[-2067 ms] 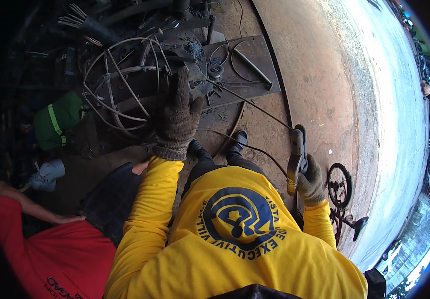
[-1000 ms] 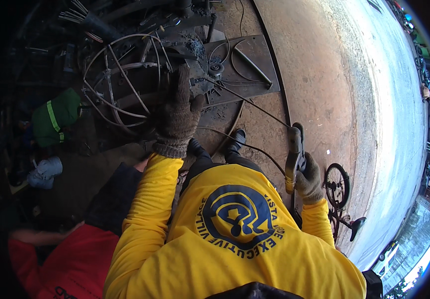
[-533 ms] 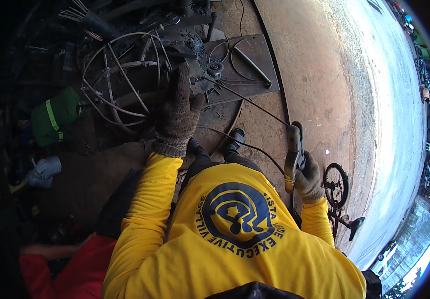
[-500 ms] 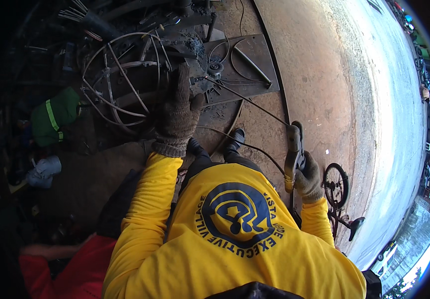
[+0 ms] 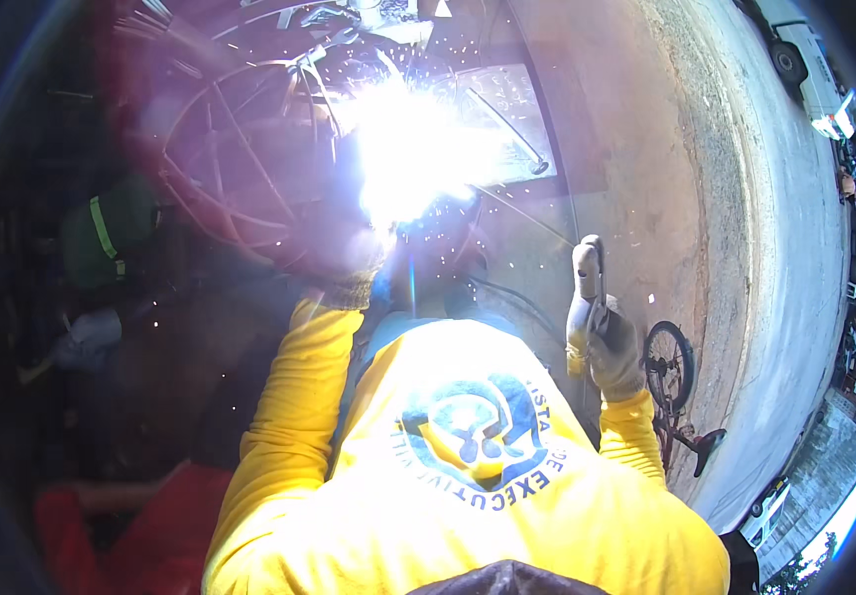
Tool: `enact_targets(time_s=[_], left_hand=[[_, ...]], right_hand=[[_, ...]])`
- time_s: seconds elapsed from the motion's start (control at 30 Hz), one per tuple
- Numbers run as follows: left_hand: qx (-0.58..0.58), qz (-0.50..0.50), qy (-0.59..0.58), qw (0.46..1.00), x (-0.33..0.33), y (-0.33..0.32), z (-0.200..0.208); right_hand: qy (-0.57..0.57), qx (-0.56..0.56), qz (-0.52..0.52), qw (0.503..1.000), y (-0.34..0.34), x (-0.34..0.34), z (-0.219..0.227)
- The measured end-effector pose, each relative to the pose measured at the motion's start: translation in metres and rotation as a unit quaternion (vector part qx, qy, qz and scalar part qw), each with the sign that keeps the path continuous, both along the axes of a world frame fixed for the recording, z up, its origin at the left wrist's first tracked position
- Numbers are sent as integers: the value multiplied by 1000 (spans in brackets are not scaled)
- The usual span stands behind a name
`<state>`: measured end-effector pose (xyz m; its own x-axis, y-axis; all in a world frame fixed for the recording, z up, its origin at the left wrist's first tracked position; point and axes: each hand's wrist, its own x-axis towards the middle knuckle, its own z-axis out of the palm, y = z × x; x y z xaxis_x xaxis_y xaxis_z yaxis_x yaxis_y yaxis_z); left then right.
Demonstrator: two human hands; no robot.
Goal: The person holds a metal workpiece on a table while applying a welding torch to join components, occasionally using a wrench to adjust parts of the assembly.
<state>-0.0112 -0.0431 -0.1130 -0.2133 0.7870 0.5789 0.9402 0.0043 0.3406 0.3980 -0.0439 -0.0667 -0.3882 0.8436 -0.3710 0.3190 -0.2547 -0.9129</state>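
Observation:
A gloved right hand, my right hand (image 5: 614, 349), is closed round an electrode holder (image 5: 584, 302). From its jaws a thin welding rod (image 5: 527, 217) slants up and left into a blinding white arc (image 5: 408, 149) that throws sparks. My left hand (image 5: 337, 253), in a brown knit glove, is just left of the arc; glare and shadow hide its fingers. Beside it on the far left stands a round cage of bent metal rods (image 5: 235, 134). The spot where the rod meets the work is lost in the glare. A flat metal plate (image 5: 522, 89) lies right of the arc.
On the plate rests a metal bar (image 5: 505, 129). A bicycle (image 5: 669, 367) is right of my right hand. Someone's red sleeve (image 5: 170, 526) shows at lower left, below a green bag (image 5: 116, 233). A cable (image 5: 517, 297) runs across the ground. A vehicle (image 5: 805, 59) is at far right.
A bright arc with sparks has flared at the rod's far end, washing out the work and my left fingers, which were stretched out before. My right hand keeps its hold, almost unmoved.

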Motion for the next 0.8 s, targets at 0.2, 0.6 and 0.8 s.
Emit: enact_targets(time_s=[0.2,0.6,0.8], left_hand=[[-74,3,-84,994,7,4,22],[-70,-10,-90,993,7,0,17],[-48,-13,-52,997,5,3,16]], right_hand=[[-42,-1,-56,998,-2,-3,2],[-46,11,-50,998,-4,1,0],[-49,19,-34,998,-5,4,-3]])
